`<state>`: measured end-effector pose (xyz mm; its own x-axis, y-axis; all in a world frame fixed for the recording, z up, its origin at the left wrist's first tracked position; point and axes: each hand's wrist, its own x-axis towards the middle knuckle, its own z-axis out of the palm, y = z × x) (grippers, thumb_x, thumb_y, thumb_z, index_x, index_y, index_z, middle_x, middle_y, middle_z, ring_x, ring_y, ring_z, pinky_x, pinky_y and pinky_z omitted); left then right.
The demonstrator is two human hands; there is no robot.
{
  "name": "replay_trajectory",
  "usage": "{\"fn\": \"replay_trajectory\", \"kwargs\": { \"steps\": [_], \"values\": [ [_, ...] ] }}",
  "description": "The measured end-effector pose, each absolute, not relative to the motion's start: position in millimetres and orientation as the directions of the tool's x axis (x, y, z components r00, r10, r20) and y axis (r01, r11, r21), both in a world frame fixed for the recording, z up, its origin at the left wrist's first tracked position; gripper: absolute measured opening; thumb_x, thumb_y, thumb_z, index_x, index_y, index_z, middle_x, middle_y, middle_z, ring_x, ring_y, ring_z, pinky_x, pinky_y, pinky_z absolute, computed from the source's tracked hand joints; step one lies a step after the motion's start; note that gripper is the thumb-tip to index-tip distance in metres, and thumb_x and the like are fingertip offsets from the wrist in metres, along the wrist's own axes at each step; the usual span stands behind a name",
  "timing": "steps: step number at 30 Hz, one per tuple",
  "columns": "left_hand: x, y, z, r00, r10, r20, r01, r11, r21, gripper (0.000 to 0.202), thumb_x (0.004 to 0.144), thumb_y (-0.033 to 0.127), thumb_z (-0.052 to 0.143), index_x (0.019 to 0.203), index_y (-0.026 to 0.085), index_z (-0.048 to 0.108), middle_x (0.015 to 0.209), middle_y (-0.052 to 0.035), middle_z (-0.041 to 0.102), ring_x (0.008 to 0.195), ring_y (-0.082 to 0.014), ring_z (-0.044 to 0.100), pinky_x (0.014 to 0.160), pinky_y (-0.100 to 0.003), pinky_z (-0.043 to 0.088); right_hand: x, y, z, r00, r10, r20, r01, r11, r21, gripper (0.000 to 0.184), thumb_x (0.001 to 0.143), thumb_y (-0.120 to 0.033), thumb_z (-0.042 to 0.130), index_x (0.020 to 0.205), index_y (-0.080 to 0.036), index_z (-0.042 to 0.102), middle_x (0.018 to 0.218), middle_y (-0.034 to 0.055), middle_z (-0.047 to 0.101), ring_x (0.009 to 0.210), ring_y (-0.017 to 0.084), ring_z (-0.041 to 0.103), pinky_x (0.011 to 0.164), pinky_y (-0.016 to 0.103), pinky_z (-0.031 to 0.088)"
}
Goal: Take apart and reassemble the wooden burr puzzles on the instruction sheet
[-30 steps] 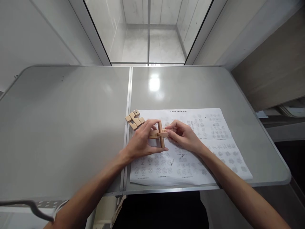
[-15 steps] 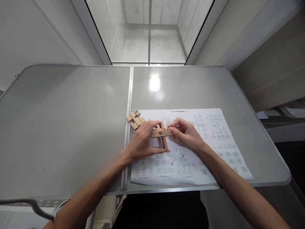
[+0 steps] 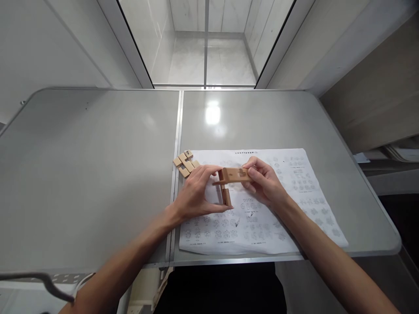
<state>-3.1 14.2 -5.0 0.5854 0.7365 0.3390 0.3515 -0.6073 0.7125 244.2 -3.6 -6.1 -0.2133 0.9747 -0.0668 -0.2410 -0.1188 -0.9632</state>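
Observation:
My left hand (image 3: 196, 192) pinches an upright wooden puzzle bar (image 3: 225, 195) between thumb and fingers, just above a printed instruction sheet (image 3: 294, 192). My right hand (image 3: 265, 183) grips a second, flat wooden puzzle piece (image 3: 236, 175) that lies crosswise against the top of the bar. Both hands are closed on the wood. A small cluster of loose wooden puzzle pieces (image 3: 185, 163) lies at the sheet's upper left corner, just beyond my left fingers.
The grey folding table (image 3: 81, 174) has a metal seam (image 3: 176, 131) running down its middle. A glass partition stands behind it. Stacked papers (image 3: 399, 152) lie off the table at the right. A dark cable (image 3: 42, 283) crosses the lower left.
The crosswise piece has slid to the right out of the bar, with my right hand turning its broad face upward. My left hand has stayed in place on the upright bar.

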Motion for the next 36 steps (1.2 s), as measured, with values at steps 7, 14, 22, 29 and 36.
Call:
{"fn": "replay_trajectory", "kwargs": {
  "steps": [7, 14, 22, 29, 36],
  "values": [
    [-3.0, 13.9, -5.0, 0.594, 0.729, 0.340, 0.354, -0.617, 0.703, 0.088, 0.074, 0.052, 0.096, 0.143, 0.025, 0.051, 0.137, -0.0136, 0.068, 0.126, -0.0346, 0.067, 0.108, -0.053, 0.055, 243.4, 0.9, -3.4, 0.149, 0.988, -0.029, 0.017, -0.032, -0.999, 0.031, 0.100, -0.054, 0.075, 0.102, -0.024, 0.068, 0.074, -0.0013, 0.062, 0.060, 0.014, 0.051, 0.056, 0.030, 0.043],
    [-3.1, 13.4, -1.8, 0.602, 0.737, 0.306, 0.369, -0.597, 0.713, 0.088, 0.075, 0.054, 0.095, 0.146, 0.025, 0.051, 0.138, -0.0139, 0.068, 0.126, -0.0359, 0.067, 0.108, -0.055, 0.056, 239.7, -0.2, -14.7, 0.200, 0.973, 0.115, 0.423, 0.020, -0.906, 0.027, 0.104, -0.050, 0.068, 0.104, -0.023, 0.070, 0.079, 0.0013, 0.070, 0.066, 0.017, 0.061, 0.064, 0.032, 0.049],
    [-2.9, 12.7, -3.6, 0.602, 0.733, 0.317, 0.360, -0.603, 0.712, 0.087, 0.076, 0.055, 0.094, 0.146, 0.025, 0.051, 0.138, -0.0138, 0.068, 0.127, -0.0352, 0.066, 0.108, -0.055, 0.056, 238.2, 1.6, -18.6, 0.089, 0.958, 0.271, 0.612, 0.162, -0.774, 0.020, 0.108, -0.040, 0.061, 0.105, -0.022, 0.069, 0.095, 0.0073, 0.075, 0.079, 0.023, 0.064, 0.075, 0.039, 0.051],
    [-2.5, 13.6, -4.5, 0.600, 0.728, 0.332, 0.347, -0.611, 0.711, 0.087, 0.077, 0.054, 0.094, 0.146, 0.024, 0.051, 0.138, -0.0141, 0.068, 0.127, -0.0345, 0.067, 0.108, -0.054, 0.056, 238.4, 2.7, -21.8, 0.034, 0.947, 0.320, 0.705, 0.204, -0.679, 0.012, 0.105, -0.030, 0.059, 0.107, -0.023, 0.068, 0.100, 0.0095, 0.071, 0.096, 0.028, 0.063, 0.083, 0.043, 0.052],
    [-2.9, 13.5, -6.2, 0.597, 0.733, 0.327, 0.357, -0.607, 0.710, 0.088, 0.075, 0.054, 0.095, 0.145, 0.024, 0.051, 0.137, -0.0143, 0.067, 0.127, -0.0352, 0.066, 0.108, -0.054, 0.055, 241.3, 3.9, -27.8, 0.045, 0.943, 0.330, 0.732, 0.193, -0.654, 0.014, 0.105, -0.030, 0.061, 0.111, -0.023, 0.071, 0.109, 0.0116, 0.069, 0.105, 0.030, 0.064, 0.090, 0.047, 0.055]
  ]
}}
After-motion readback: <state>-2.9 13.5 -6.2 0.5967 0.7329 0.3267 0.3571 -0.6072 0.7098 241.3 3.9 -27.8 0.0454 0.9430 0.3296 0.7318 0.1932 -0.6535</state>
